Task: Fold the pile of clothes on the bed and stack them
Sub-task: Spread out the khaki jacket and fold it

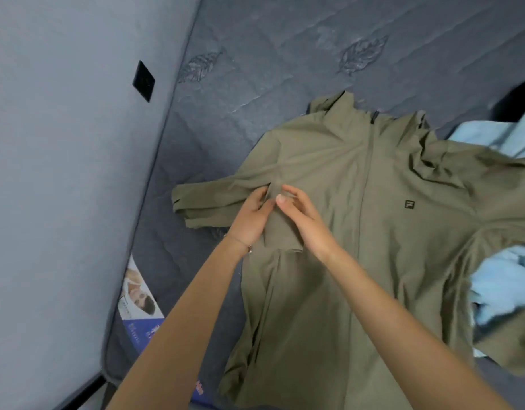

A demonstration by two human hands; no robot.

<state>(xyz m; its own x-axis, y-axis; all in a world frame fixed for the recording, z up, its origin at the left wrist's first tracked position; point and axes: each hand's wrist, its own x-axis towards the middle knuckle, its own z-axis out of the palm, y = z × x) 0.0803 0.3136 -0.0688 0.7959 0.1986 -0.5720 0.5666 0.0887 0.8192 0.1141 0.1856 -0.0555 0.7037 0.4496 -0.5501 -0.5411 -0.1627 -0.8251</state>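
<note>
Nearest the camera, two bare forearms reach in from the bottom edge over the lower part of an olive-green jacket, which lies spread front-up on the bed, its hem toward the person and its closed front running up the middle. Beside the jacket's near left edge, a printed label with pictures and blue panels sits on the bed's surface. Further up, the left hand and the right hand meet just beside each other at the spot where the jacket's left-side sleeve joins the body. The left hand's fingers are curled around a raised fold of the cloth, and a thin bracelet shows at that wrist. The right hand's fingers curve down over the same fold, with the thumb set against it, so that both hands pinch the jacket fabric. The sleeve stretches out flat to the left of the hands. On the chest to the right is a small dark square logo. Light blue clothes lie bunched at the right, partly under the jacket's other sleeve. Beyond, the stand-up collar points away across the grey quilted bed with its stitched leaf shapes. At the far left stands a pale wall with a black plate on it.
</note>
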